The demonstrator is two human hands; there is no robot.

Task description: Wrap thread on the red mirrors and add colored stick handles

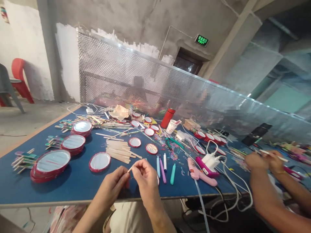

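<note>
My left hand [113,187] and my right hand [145,177] meet at the near edge of the blue table [80,181]. Both pinch a thin wooden stick [130,168] between their fingertips. Just beyond my hands lie a round red-rimmed mirror [99,161], a pile of flat wooden sticks [118,150] and several coloured pens [164,167]. A pink glue gun [199,172] lies to the right of my right hand.
Stacks of red-rimmed mirrors [51,163] stand at the left, smaller ones farther back. A co-worker's hands [263,161] work at the right with a thin stick. White chargers and cables [213,160] trail off the table edge. A perforated metal screen [136,81] closes the back.
</note>
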